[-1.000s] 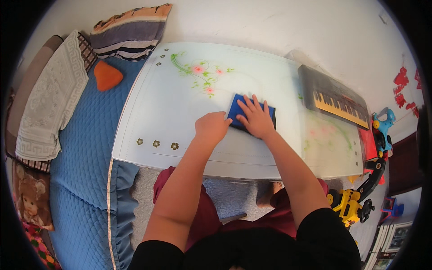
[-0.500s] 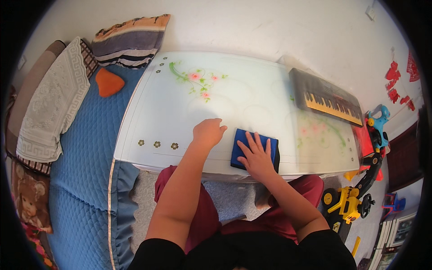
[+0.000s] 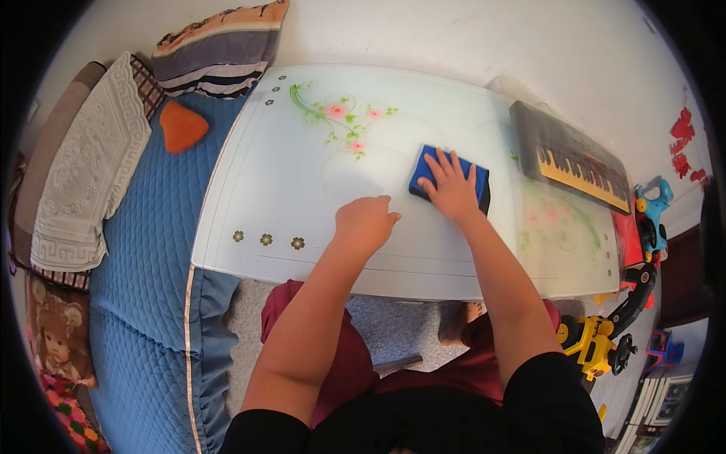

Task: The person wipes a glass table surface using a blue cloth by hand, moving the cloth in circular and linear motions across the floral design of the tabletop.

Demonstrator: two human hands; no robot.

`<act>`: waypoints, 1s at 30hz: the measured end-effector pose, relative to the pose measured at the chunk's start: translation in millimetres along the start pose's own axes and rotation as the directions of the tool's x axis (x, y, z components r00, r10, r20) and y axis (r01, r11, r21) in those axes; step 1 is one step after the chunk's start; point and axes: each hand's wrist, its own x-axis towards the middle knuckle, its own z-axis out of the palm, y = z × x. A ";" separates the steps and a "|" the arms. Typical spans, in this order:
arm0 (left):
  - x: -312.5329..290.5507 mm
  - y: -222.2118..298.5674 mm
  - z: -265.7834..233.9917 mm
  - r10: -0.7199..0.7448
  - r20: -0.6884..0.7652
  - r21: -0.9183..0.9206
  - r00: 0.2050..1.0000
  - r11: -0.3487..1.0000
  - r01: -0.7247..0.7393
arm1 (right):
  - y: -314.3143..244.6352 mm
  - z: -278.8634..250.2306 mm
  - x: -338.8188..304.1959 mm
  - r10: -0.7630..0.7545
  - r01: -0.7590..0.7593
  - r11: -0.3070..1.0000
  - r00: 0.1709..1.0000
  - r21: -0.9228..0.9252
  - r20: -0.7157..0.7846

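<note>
A folded blue cloth (image 3: 426, 168) with black edges lies flat on the white table (image 3: 287, 197). My right hand (image 3: 451, 185) rests on top of it, open, with the fingers spread and the palm down. To its left, my left hand (image 3: 364, 225) is over the tabletop, fingers curled in and thumb pointing right. Nothing shows in the left hand, though its palm side is hidden. The glossy tabletop carries a printed pink flower spray (image 3: 336, 113) at the far left and small dark flower marks near the front edge.
A keyboard (image 3: 582, 168) under a clear cover sits at the table's right end. Along the left runs a bed (image 3: 155, 227) with a blue quilted cover, an orange cushion (image 3: 182, 126) and a striped pillow (image 3: 219, 53). A yellow toy vehicle (image 3: 594, 344) stands at the right.
My right hand has slid the blue cloth away from the front edge, toward the far side and slightly right. The left hand stays nearly in place. The view has shifted a little.
</note>
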 end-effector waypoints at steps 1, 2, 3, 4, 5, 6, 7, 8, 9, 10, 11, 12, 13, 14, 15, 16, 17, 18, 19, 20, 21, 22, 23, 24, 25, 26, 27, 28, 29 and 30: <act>-0.2 0.8 0.0 -0.003 0.001 0.011 1.000 1.000 0.003 | 2.8 1.4 12.5 0.012 -0.012 1.000 1.000 -0.005 0.004; 0.2 1.6 0.5 -0.011 0.007 0.013 1.000 1.000 0.011 | 5.4 3.2 23.6 0.031 -0.031 0.999 0.999 -0.006 0.013; 0.8 1.8 0.4 -0.008 0.007 0.038 1.000 0.999 0.008 | 6.3 3.0 34.1 0.049 -0.048 0.999 0.999 -0.008 0.021; 2.2 2.6 0.9 -0.002 0.007 0.061 1.000 0.998 0.002 | 7.7 -0.1 42.6 0.075 -0.075 0.997 0.996 -0.016 0.037; 3.0 3.3 1.1 -0.009 0.011 0.061 1.000 0.998 0.008 | 11.1 1.8 51.5 0.099 -0.099 0.995 0.994 -0.016 0.041; 3.8 5.1 0.8 0.003 0.001 0.076 1.000 0.997 -0.003 | 14.9 2.3 60.0 0.119 -0.118 0.992 0.992 -0.031 0.033; 4.8 5.8 1.2 0.015 -0.008 0.090 1.000 0.996 -0.015 | 18.3 3.2 67.4 0.140 -0.138 0.989 0.990 -0.047 0.025; 5.7 5.7 2.4 0.013 -0.006 0.089 1.000 0.996 -0.013 | 21.4 4.2 73.9 0.139 -0.137 0.989 0.990 -0.047 0.028; 6.5 5.1 3.0 0.012 -0.020 0.092 1.000 0.996 -0.010 | 22.6 3.8 80.1 0.152 -0.150 0.988 0.988 -0.043 0.039; 6.9 4.6 3.7 0.013 -0.034 0.095 0.999 0.995 -0.010 | 23.5 4.5 82.9 0.167 -0.165 0.986 0.985 -0.039 0.050; 7.9 4.1 4.0 0.013 -0.033 0.095 0.999 0.995 -0.009 | 24.2 6.2 83.2 0.167 -0.165 0.986 0.985 -0.039 0.051; 9.3 3.5 2.4 0.010 -0.038 0.097 0.999 0.995 -0.006 | 23.2 5.6 83.9 0.160 -0.158 0.986 0.985 -0.044 0.057; 10.1 3.0 1.3 0.009 -0.043 0.100 0.999 0.995 -0.005 | 22.8 4.3 83.4 0.156 -0.153 0.987 0.986 -0.049 0.062; 10.3 2.0 1.8 0.011 -0.044 0.100 0.999 0.995 -0.007 | 23.2 4.9 79.4 0.157 -0.154 0.987 0.986 -0.050 0.060; 11.2 0.8 2.3 0.006 -0.048 0.076 0.999 0.997 -0.002 | 23.7 5.2 72.6 0.131 -0.129 0.991 0.989 -0.035 0.063; 11.6 0.2 2.0 0.002 -0.052 0.053 0.999 0.999 0.001 | 25.0 5.3 64.6 0.106 -0.105 0.994 0.992 -0.020 0.065; 12.2 -0.1 0.4 0.008 -0.055 0.051 0.998 0.999 -0.005 | 25.7 5.8 56.3 0.110 -0.108 0.994 0.992 -0.025 0.060; 13.1 -0.1 -1.7 -0.008 -0.034 0.048 0.999 0.999 0.010 | 23.3 3.9 45.7 0.080 -0.079 0.996 0.995 -0.029 0.054; 13.0 0.2 -3.7 -0.022 -0.013 0.046 1.000 0.999 0.023 | 21.4 2.0 34.3 0.052 -0.050 0.998 0.998 -0.034 0.047; 12.8 -0.5 -3.0 -0.012 -0.017 0.042 1.000 0.999 0.012 | 20.9 3.4 21.8 0.026 -0.025 0.999 0.999 -0.028 0.023; 14.4 -1.2 -0.6 -0.007 -0.027 0.044 1.000 0.999 0.008 | 20.9 2.2 8.8 0.012 -0.011 0.999 1.000 -0.040 0.013; 15.1 -3.0 1.4 -0.007 -0.038 0.049 0.999 0.999 0.009 | 18.9 0.3 -5.1 -0.008 0.009 0.999 1.000 -0.040 0.014; 15.6 -3.3 2.3 0.003 -0.043 0.046 0.999 0.999 -0.001 | 17.7 -1.5 -19.8 -0.028 0.029 0.999 0.999 -0.041 0.015; 16.0 -3.2 3.8 0.016 -0.054 0.052 0.998 0.999 -0.013 | 16.7 -4.1 -35.8 -0.042 0.042 0.998 0.999 -0.043 0.011; 15.8 -3.9 5.0 0.024 -0.066 0.060 0.997 0.998 -0.020 | 15.5 -5.9 -51.8 -0.059 0.060 0.997 0.998 -0.042 0.007; 15.7 -4.9 6.6 0.030 -0.071 0.058 0.997 0.998 -0.026 | 16.5 -3.6 -67.9 -0.093 0.092 0.995 0.995 -0.034 -0.028; 15.2 -5.6 6.9 0.041 -0.076 0.062 0.996 0.997 -0.036 | 15.4 -3.1 -83.9 -0.119 0.119 0.993 0.991 -0.009 -0.067; 14.7 -8.1 8.1 0.049 -0.077 0.066 0.996 0.997 -0.044 | 10.2 -4.9 -99.7 -0.125 0.126 0.992 0.990 0.007 -0.064; 13.2 -10.2 8.9 0.051 -0.082 0.064 0.995 0.997 -0.045 | 4.1 -8.0 -114.7 -0.132 0.134 0.991 0.989 0.023 -0.060; 11.9 -9.1 9.3 0.047 -0.070 0.072 0.996 0.997 -0.042 | 1.6 -10.6 -129.9 -0.145 0.147 0.989 0.987 0.020 -0.075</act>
